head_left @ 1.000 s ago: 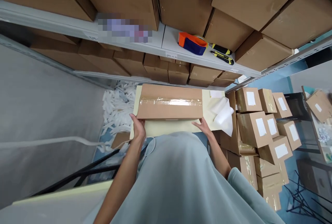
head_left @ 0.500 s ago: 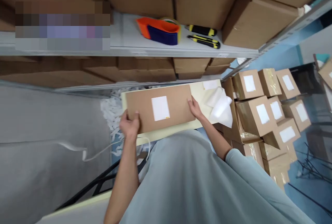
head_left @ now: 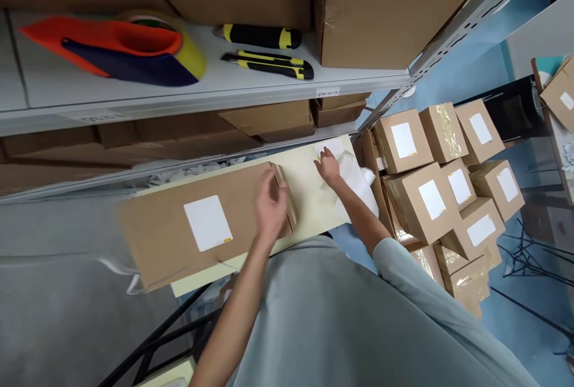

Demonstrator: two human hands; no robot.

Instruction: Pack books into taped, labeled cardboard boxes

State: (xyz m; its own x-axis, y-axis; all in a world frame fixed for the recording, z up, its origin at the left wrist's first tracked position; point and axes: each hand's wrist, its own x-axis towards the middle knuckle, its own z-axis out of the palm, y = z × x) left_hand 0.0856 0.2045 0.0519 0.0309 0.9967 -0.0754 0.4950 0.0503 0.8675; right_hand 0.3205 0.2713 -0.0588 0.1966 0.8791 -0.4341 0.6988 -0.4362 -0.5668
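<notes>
A long cardboard box (head_left: 165, 231) with a white label (head_left: 208, 223) lies on the pale yellow board (head_left: 309, 195), reaching past its left end. My left hand (head_left: 270, 206) is over the box's right end, slightly blurred, with thumb and fingers apart and nothing visible in them. My right hand (head_left: 329, 168) reaches to a white paper slip (head_left: 330, 146) at the board's far right; its fingers are extended at the slip's edge. Crumpled white packing foam (head_left: 356, 180) lies right beside that hand and forearm.
On the shelf (head_left: 251, 91) ahead sit an orange and blue tape dispenser (head_left: 121, 52), two box cutters (head_left: 269, 64) and large cartons (head_left: 385, 10). Several labelled boxes (head_left: 424, 201) are stacked at the right. Thin black metal legs (head_left: 156, 339) stand below the board.
The long box has shifted left along the board. My left hand has moved from its left end to its right end. My right hand has let go of it and reached the slip.
</notes>
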